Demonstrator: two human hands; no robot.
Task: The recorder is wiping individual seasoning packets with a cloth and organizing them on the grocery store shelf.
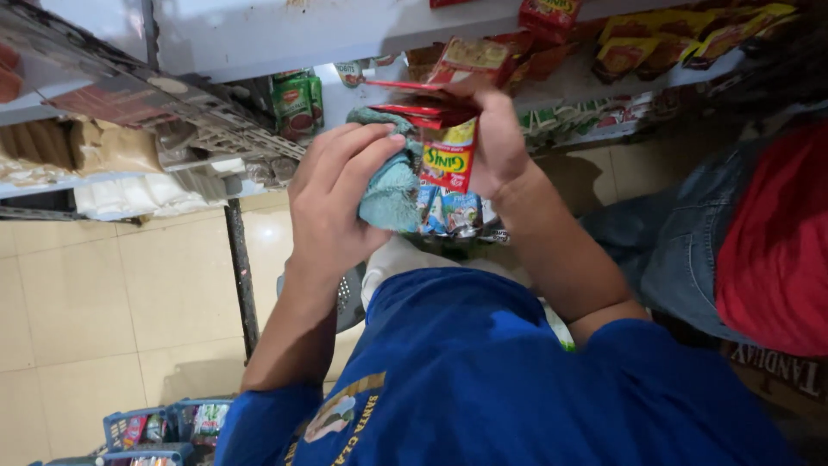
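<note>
The person's left hand (332, 194) is closed around a teal cloth (390, 185). The fingers (366, 142) curl over the top of the cloth and press it against a bundle of small sachets (447, 160), so the cloth touches the packets on their left side. The right hand (496, 138) holds this bundle from the other side. Its fingers are wrapped tight around the red and yellow sachets, and the thumb side is hidden behind them. More sachets, blue and white, hang below the bundle, just under the cloth. Both hands are in front of a white shelf (285, 30), at chest height above the blue shirt (483, 380). On the shelf behind there are more red and yellow packets (681, 43). At the right side a person in a red top and jeans (768, 242) stands near.
</note>
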